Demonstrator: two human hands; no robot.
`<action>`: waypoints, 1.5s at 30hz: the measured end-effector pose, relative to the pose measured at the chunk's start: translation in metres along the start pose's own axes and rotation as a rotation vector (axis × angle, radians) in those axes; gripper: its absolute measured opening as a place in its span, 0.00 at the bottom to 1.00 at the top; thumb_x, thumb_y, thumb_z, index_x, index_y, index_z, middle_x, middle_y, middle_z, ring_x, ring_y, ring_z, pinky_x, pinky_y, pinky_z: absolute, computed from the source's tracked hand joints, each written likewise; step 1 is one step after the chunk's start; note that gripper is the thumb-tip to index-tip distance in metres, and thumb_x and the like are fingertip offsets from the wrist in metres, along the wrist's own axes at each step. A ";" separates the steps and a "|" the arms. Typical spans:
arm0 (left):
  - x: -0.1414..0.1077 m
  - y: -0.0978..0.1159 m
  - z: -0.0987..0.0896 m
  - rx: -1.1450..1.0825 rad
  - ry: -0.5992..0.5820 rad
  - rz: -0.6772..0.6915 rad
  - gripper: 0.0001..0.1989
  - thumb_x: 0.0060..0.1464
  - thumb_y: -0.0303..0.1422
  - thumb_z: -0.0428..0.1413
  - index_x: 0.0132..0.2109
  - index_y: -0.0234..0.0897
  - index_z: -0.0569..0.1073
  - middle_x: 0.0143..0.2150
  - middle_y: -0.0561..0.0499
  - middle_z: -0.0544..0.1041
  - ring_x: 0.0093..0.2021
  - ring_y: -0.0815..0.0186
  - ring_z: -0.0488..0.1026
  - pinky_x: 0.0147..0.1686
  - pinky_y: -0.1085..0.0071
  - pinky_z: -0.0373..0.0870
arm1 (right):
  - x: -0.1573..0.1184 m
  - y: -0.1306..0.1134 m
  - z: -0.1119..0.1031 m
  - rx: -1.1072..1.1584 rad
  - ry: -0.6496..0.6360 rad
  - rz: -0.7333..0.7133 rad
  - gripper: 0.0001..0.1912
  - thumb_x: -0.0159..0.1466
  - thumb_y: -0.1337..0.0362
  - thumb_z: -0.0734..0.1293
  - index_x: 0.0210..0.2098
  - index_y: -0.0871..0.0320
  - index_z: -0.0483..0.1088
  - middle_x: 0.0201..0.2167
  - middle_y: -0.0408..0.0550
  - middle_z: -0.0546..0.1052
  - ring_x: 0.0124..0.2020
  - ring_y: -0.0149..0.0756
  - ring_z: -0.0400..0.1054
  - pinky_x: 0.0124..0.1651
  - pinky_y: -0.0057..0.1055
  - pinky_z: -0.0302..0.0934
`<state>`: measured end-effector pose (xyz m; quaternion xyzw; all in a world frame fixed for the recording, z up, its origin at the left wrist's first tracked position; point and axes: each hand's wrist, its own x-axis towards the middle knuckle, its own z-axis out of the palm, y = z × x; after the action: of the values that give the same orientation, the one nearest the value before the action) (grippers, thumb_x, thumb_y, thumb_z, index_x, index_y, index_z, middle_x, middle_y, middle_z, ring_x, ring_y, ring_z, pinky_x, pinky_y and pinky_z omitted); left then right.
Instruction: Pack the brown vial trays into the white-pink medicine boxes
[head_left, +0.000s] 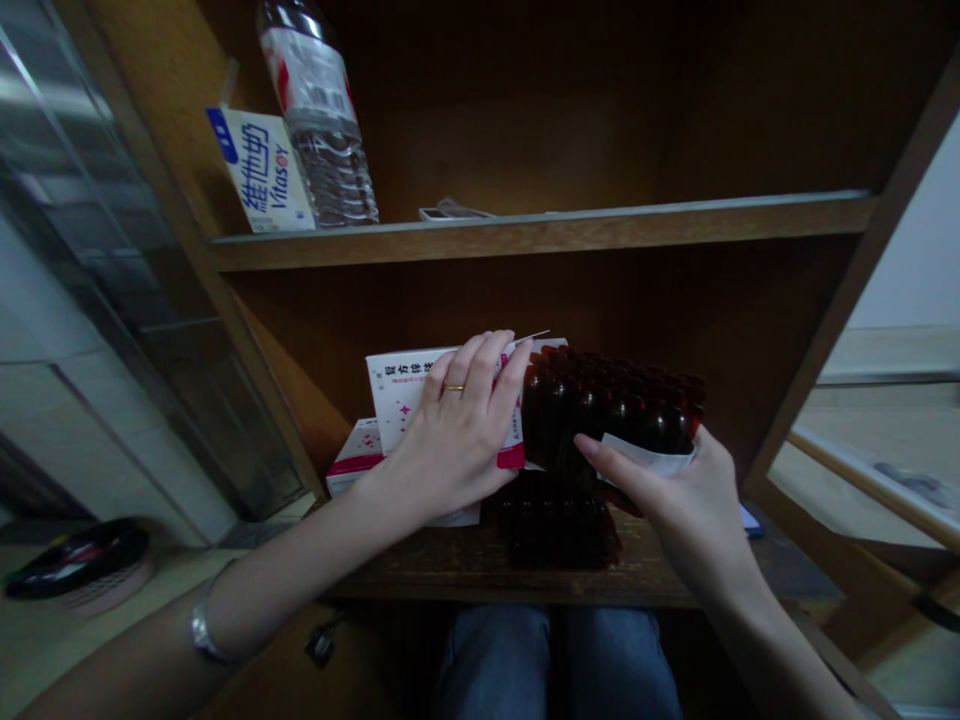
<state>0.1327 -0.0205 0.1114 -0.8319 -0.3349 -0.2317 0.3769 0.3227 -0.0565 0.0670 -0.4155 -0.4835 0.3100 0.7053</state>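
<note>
My left hand (457, 430) grips a white and pink medicine box (405, 392), with the fingers across its face. The box stands tilted on the lower shelf, and its right end butts against a block of small amber glass vials (615, 405). My right hand (667, 500) holds that block from below, along with a folded white paper leaflet (646, 456). A second dark block of vials (559, 535) sits on the shelf beneath it. Another pink and white box (356, 455) lies flat, partly hidden by my left hand.
The lower wooden shelf (420, 578) sits above my jeans-clad knees (559, 665). On the upper shelf (540, 235) stand a Vitasoy carton (261, 170) and a plastic water bottle (319, 115). A glass cabinet door (150, 300) stands open at left.
</note>
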 end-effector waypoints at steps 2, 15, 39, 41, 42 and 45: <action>0.000 0.001 0.002 0.010 0.016 0.022 0.42 0.56 0.42 0.55 0.68 0.21 0.50 0.66 0.26 0.60 0.67 0.42 0.56 0.64 0.53 0.49 | 0.001 -0.001 -0.004 0.001 -0.011 -0.001 0.20 0.45 0.60 0.81 0.36 0.55 0.75 0.37 0.48 0.81 0.40 0.48 0.76 0.45 0.43 0.72; -0.001 0.010 -0.003 0.075 -0.051 0.170 0.42 0.52 0.35 0.55 0.68 0.20 0.50 0.68 0.31 0.60 0.69 0.46 0.53 0.67 0.59 0.42 | 0.008 -0.001 -0.011 -0.003 -0.131 0.081 0.21 0.44 0.61 0.81 0.35 0.55 0.74 0.34 0.47 0.82 0.38 0.46 0.77 0.40 0.39 0.73; -0.017 0.006 0.002 -0.006 0.210 0.226 0.37 0.56 0.42 0.54 0.68 0.28 0.56 0.62 0.36 0.71 0.67 0.49 0.61 0.66 0.58 0.44 | -0.005 -0.004 -0.014 0.028 -0.375 0.028 0.21 0.47 0.64 0.79 0.41 0.54 0.77 0.39 0.46 0.82 0.41 0.45 0.77 0.47 0.39 0.72; -0.018 0.006 -0.002 -0.030 0.220 0.227 0.38 0.56 0.42 0.54 0.68 0.28 0.55 0.61 0.35 0.71 0.66 0.48 0.62 0.66 0.57 0.46 | 0.000 -0.005 -0.017 0.061 -0.383 0.074 0.22 0.47 0.64 0.80 0.41 0.55 0.77 0.38 0.46 0.82 0.40 0.43 0.77 0.45 0.37 0.72; -0.017 0.007 -0.003 -0.046 0.217 0.218 0.39 0.55 0.43 0.55 0.68 0.27 0.55 0.61 0.34 0.71 0.65 0.48 0.63 0.65 0.57 0.47 | 0.002 -0.005 -0.018 0.062 -0.371 0.105 0.23 0.46 0.64 0.80 0.41 0.55 0.77 0.36 0.45 0.82 0.38 0.42 0.76 0.43 0.35 0.72; -0.013 0.011 -0.008 -0.090 0.193 0.169 0.40 0.55 0.46 0.55 0.67 0.26 0.55 0.62 0.32 0.70 0.65 0.48 0.64 0.65 0.57 0.49 | 0.010 -0.005 -0.021 0.035 -0.318 0.190 0.22 0.44 0.61 0.82 0.37 0.56 0.76 0.31 0.43 0.81 0.30 0.35 0.73 0.32 0.28 0.69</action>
<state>0.1311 -0.0371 0.1029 -0.8470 -0.2151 -0.2930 0.3879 0.3461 -0.0563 0.0714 -0.3928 -0.5421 0.4452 0.5947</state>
